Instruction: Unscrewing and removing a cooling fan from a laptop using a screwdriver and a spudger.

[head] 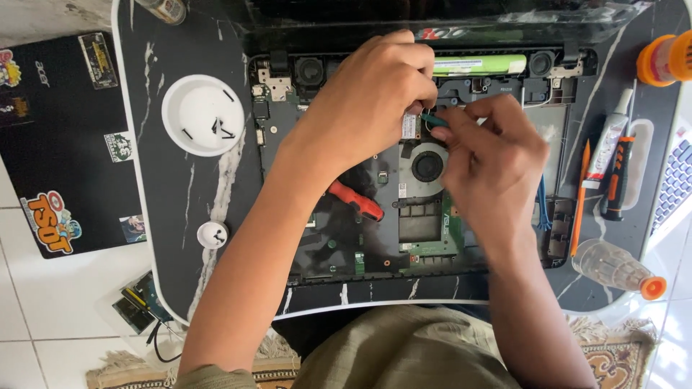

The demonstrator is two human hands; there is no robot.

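Observation:
An opened laptop [375,238] lies on a black marbled lap table, its circuit board, round fan [427,166] and green battery [479,65] exposed. My left hand [371,101] rests over the board above the fan, fingers curled near a small silver card [409,127]. My right hand [486,155] pinches a thin teal tool [435,120] whose tip meets the left fingers by that card. A red-handled tool [357,201] lies on the board under my left forearm.
A white bowl [202,114] with screws and a small white cap [213,234] sit at the left. At the right lie a tube [607,144], an orange stick [579,209], a black-orange screwdriver [617,180], a clear bottle [616,266]. A stickered black lid [65,144] lies on the floor.

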